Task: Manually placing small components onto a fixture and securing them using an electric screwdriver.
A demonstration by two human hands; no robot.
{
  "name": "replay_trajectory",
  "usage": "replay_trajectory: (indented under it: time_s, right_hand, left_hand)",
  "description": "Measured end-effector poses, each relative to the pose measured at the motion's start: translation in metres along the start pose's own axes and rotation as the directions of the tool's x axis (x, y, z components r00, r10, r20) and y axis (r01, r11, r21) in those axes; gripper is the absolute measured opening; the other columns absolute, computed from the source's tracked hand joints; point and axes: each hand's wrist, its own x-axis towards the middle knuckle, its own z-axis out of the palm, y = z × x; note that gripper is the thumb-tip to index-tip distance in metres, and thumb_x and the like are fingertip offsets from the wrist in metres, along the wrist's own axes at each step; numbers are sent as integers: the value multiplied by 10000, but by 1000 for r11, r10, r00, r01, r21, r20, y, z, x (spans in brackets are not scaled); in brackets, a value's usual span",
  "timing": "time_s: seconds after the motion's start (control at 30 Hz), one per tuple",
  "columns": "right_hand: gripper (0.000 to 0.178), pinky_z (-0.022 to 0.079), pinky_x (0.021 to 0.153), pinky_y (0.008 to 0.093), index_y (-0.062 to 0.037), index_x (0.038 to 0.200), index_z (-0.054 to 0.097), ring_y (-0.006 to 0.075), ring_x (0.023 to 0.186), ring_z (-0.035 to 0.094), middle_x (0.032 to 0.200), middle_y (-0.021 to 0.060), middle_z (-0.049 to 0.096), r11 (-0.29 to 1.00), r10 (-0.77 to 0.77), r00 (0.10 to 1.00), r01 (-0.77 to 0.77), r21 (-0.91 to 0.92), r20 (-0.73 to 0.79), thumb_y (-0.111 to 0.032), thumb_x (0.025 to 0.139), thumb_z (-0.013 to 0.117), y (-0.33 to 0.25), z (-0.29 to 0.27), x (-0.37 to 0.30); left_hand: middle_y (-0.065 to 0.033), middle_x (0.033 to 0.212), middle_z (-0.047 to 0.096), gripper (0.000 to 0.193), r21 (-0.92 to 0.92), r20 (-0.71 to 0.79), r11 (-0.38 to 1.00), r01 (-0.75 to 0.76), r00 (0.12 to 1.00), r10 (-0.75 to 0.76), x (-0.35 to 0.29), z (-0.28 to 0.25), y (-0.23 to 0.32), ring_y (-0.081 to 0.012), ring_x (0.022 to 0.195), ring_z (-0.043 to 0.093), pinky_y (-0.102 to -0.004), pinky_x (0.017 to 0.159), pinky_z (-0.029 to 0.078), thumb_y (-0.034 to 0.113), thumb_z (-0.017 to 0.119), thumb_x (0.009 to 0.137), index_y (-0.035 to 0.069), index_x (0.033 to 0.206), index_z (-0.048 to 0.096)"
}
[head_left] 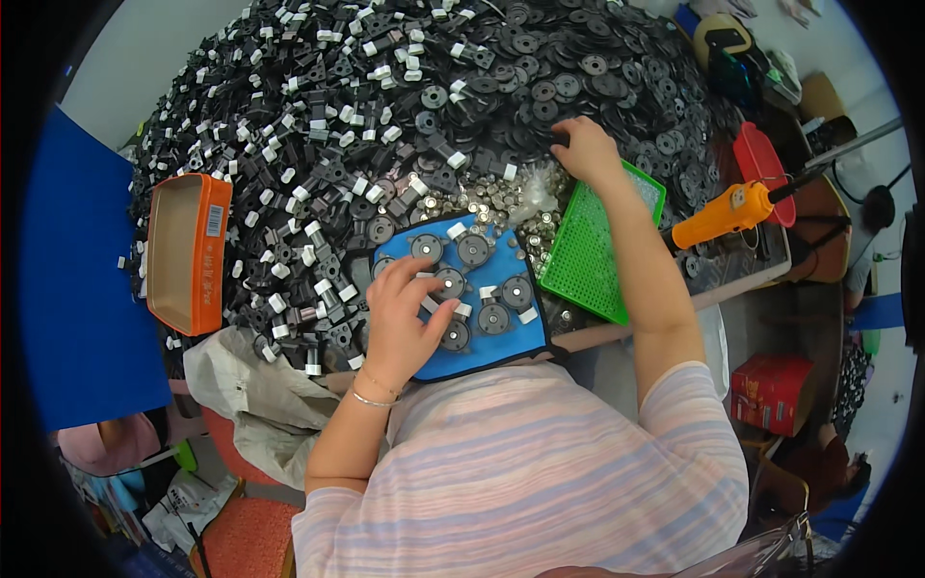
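Observation:
On a blue mat (501,354) in front of me lie several round black pieces with white tabs, such as this black wheel-like part (494,319). My left hand (397,313) rests over the mat's left side, its fingers spread among these parts and partly covering some. Farther right, my right hand (590,154) is at the near edge of a heap of black discs (588,91). Its thumb and fingers are curled around a dark disc, mostly hidden. Below that wrist is a green perforated tray (590,252).
Black parts with white tabs (318,125) are heaped at left. Small silver metal pieces (482,197) lie beyond the mat. An orange box (214,252) stands left; an orange power screwdriver (723,216) and a red basket (761,164) are at right. Another person (106,443) is at lower left.

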Motion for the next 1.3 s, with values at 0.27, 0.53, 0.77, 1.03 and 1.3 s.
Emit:
replay_trajectory:
  time_s: [0.27,0.53,0.77,1.03,1.3]
  right_hand:
    - [216,451,790,376,-140,874,702,244,966,573,1004,41,597,983,-168,973,153,-103,-160,-273,705,719,-15,17,0]
    - [154,396,531,202,-63,925,662,54,643,560,748,-24,622,159,-93,937,-321,934,338,-180,827,682,-16,-16,-36]
    - [126,475,641,221,-26,944,624,98,703,593,805,3,622,134,-204,952,-203,970,227,-116,857,645,-36,-35,-110]
    - [159,420,565,314,-118,809,641,163,656,583,762,-7,615,621,-675,595,777,99,-436,-139,680,732,-45,-28,-177]
    - [199,395,577,314,-131,832,646,146,650,572,799,-32,623,668,-680,631,743,37,-373,-118,667,756,-38,10,-198]
  left_hand:
    - [-103,1124,579,244,-14,19,999,-35,999,35,2,2,3,-316,1105,497,-429,889,367,170,745,697,66,879,619]
    - [-103,1102,572,210,86,286,853,-515,833,475,14,-8,18,-277,1103,505,-431,928,374,156,702,667,57,811,584]
    - [-69,903,609,157,-87,-55,928,-361,932,357,82,-21,21,-232,861,586,-334,745,466,81,716,721,45,837,617]
    - [-10,855,611,124,-631,279,677,379,925,-258,38,11,16,-65,739,572,-195,663,457,101,694,820,14,892,642]
    - [-86,903,617,157,-393,149,907,151,984,-100,23,17,14,-237,848,581,-318,742,462,87,711,746,29,871,636]
